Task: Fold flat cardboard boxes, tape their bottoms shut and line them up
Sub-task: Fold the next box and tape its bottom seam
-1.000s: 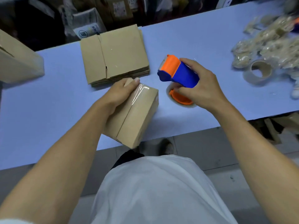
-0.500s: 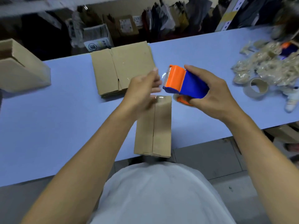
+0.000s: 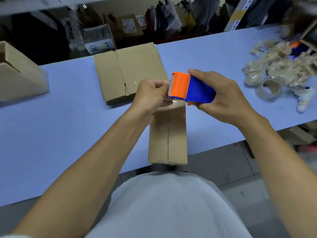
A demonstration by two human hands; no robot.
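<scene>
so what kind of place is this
Probably a packing or shipping workroom: a stack of flat cardboard boxes on a long blue table, a tape dispenser in hand, and parcels on shelves behind.

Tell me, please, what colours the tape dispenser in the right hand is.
Orange at the cutter end, blue on the body: tape dispenser, head view.

1. My left hand [image 3: 151, 95] is raised in front of me, fingers curled, thumb and forefinger pinching at the toothed front edge of the tape dispenser [image 3: 190, 88].
2. My right hand [image 3: 221, 100] wraps the dispenser's blue body, thumb along the top, fingers curled underneath.
3. Both forearms are bare and reach forward, converging from either side of my body.
</scene>
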